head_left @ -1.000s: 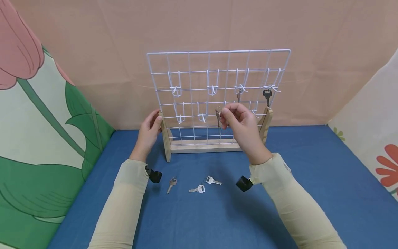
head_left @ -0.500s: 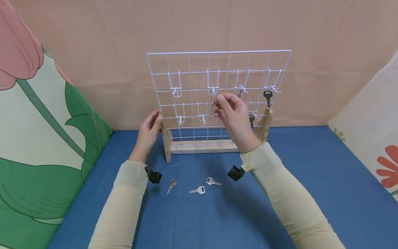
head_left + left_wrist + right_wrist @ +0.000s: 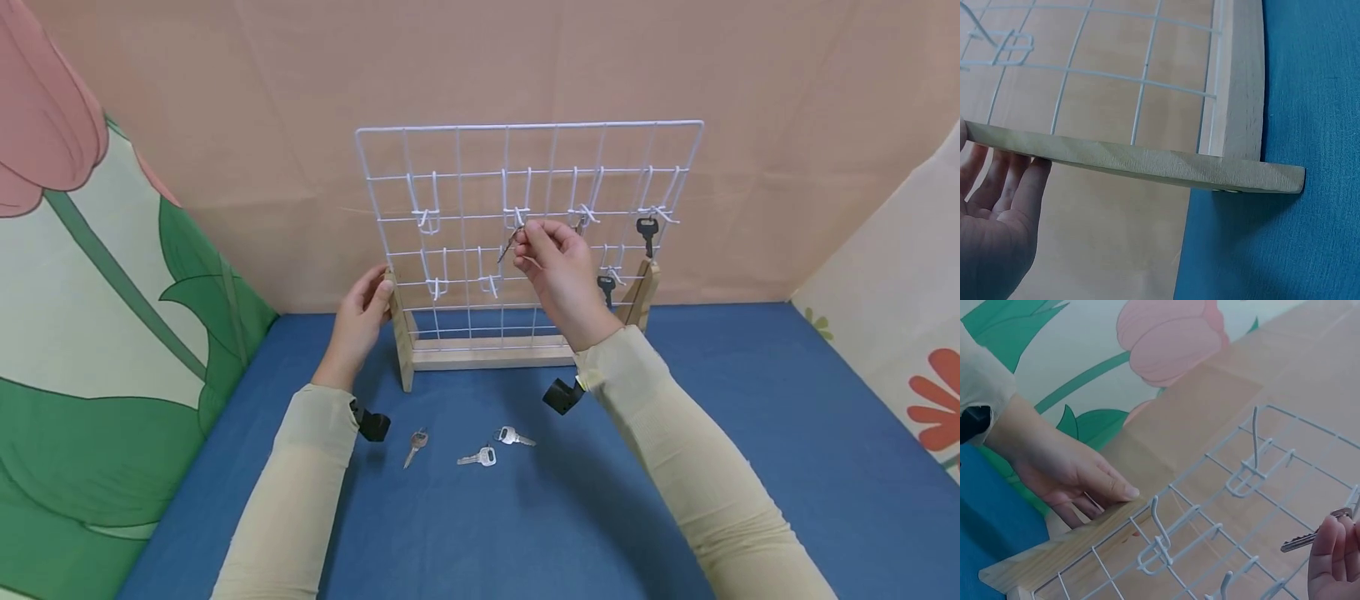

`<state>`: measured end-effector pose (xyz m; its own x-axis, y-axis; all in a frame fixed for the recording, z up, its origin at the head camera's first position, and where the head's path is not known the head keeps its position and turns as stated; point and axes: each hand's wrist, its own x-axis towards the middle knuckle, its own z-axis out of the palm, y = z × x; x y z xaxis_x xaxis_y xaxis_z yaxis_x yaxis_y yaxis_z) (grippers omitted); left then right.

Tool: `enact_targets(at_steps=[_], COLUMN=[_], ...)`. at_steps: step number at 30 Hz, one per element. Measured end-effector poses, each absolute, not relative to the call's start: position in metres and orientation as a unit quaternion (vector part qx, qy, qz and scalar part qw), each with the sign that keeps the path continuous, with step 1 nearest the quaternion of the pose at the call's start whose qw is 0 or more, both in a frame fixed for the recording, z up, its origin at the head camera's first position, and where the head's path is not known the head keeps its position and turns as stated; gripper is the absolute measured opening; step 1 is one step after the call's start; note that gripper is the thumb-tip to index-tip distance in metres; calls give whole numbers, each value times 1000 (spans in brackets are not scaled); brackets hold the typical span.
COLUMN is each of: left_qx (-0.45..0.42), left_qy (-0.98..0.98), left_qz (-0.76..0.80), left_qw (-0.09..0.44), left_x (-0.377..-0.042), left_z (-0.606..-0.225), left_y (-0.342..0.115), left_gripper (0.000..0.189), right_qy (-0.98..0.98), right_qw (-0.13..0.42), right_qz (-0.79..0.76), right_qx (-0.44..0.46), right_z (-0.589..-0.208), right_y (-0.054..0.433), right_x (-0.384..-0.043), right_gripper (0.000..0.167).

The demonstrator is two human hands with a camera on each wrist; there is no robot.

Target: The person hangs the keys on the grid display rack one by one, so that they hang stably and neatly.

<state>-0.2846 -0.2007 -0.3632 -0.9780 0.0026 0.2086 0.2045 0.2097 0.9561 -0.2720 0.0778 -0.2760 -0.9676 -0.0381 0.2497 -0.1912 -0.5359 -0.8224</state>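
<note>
My right hand (image 3: 561, 279) pinches a metal key (image 3: 507, 247) just below a white hook (image 3: 516, 215) in the upper row of a wire grid rack (image 3: 450, 172). In the right wrist view the key's toothed blade (image 3: 1300, 542) sticks out from the fingertips, its head partly hidden. My left hand (image 3: 356, 329) grips the rack's left wooden upright (image 3: 402, 342), thumb on the near side and fingers behind. Black-headed keys (image 3: 647, 236) hang on hooks at the rack's right side; another key behind my right hand is mostly hidden.
Three loose keys lie on the blue cloth (image 3: 450, 533) in front of the rack: a dull one (image 3: 416, 447) at left and silver ones (image 3: 480, 456) to its right. Other white hooks (image 3: 427, 220) hold no key. A tan backdrop (image 3: 300, 125) stands behind.
My right hand has moved up and left with the key, from the lower part of the grid to the upper hook. A black-headed key on the lower right has come into view. My left hand stays put.
</note>
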Motion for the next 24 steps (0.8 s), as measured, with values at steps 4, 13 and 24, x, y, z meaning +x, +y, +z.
enact_targets(at_steps=[4,13,24], left_qx=[-66,-64,-54], left_qy=[-774,-774,-769], left_qz=[-624,-626,-634], left_qw=[78,76,62], left_x=[-286,-287,-280], left_z=[-363,-363,-351], left_y=[-200,-201,-198], left_gripper=[57,56,53], right_qy=[-493,-512,-554], right_qw=[46,58,38], right_qz=[863,853,821], right_qx=[103,87,131], right_z=[-275,-274,-284], right_y=[76,73,81], right_x=[-276,-278,-248], right_gripper=[8,10,11])
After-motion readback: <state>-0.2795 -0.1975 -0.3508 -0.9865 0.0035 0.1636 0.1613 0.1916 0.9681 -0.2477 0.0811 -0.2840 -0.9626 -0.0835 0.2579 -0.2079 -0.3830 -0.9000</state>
